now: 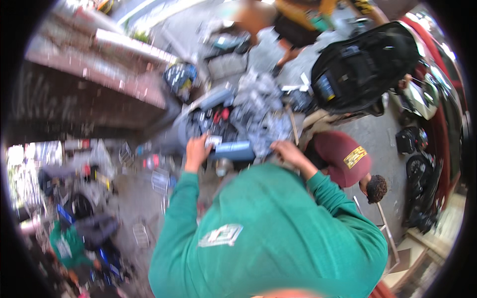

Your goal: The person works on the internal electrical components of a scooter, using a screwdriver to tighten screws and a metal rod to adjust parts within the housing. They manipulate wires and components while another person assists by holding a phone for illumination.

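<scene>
Grey floor (390, 161), brown wall (79, 107), hands (197, 150), blue part (233, 149)

head-worn fisheye, looking down, hands (197, 148) near

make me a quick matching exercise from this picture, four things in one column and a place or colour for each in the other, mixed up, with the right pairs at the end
Things
1. left hand
2. large black oval piece
3. right hand
4. co-worker's shirt

Places and colours
a. beside the right end of the blue piece
b. maroon, with a yellow patch
c. beside the left end of the blue piece
d. upper right of the picture

Right pairs
1-c
2-d
3-a
4-b
</scene>
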{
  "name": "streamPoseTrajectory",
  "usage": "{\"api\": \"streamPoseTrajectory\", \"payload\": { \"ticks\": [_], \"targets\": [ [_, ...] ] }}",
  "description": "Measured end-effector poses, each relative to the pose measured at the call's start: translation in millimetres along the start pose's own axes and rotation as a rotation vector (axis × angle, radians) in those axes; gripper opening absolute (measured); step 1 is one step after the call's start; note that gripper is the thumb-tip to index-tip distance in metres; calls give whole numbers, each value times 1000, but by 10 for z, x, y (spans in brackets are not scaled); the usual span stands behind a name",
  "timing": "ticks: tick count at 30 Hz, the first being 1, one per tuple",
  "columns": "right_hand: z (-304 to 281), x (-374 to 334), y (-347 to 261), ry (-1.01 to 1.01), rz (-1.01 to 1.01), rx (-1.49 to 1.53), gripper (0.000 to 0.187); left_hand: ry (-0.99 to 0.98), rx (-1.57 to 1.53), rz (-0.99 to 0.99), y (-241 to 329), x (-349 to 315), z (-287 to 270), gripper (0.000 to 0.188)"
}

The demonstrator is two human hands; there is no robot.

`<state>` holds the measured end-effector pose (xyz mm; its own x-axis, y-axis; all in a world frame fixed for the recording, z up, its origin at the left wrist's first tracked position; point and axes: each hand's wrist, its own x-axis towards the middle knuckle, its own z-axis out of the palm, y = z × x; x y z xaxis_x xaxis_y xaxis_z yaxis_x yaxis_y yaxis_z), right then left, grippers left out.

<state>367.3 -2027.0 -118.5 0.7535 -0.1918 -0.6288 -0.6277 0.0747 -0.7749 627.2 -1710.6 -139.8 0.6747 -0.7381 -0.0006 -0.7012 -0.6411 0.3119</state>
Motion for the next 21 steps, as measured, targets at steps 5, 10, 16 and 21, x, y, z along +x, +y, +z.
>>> {"api": "streamPoseTrajectory", "payload": {
  "ticks": [5,10,16,21],
  "targets": [
    [246,-132,-306,-170,-40,517,38,-32,-79,-29,35,52,2,19],
    [205,-154,-444,-161,-95,640,47,-9,-57,46,-17,11,28,18],
    [-43,27,-510,-187,-162,713,49,-123,-37,-21,-6,32,30,21],
    [-276,185,-679,-211,-125,701,52,-184,-83,-88,70,69,-71,28]
  ]
}}
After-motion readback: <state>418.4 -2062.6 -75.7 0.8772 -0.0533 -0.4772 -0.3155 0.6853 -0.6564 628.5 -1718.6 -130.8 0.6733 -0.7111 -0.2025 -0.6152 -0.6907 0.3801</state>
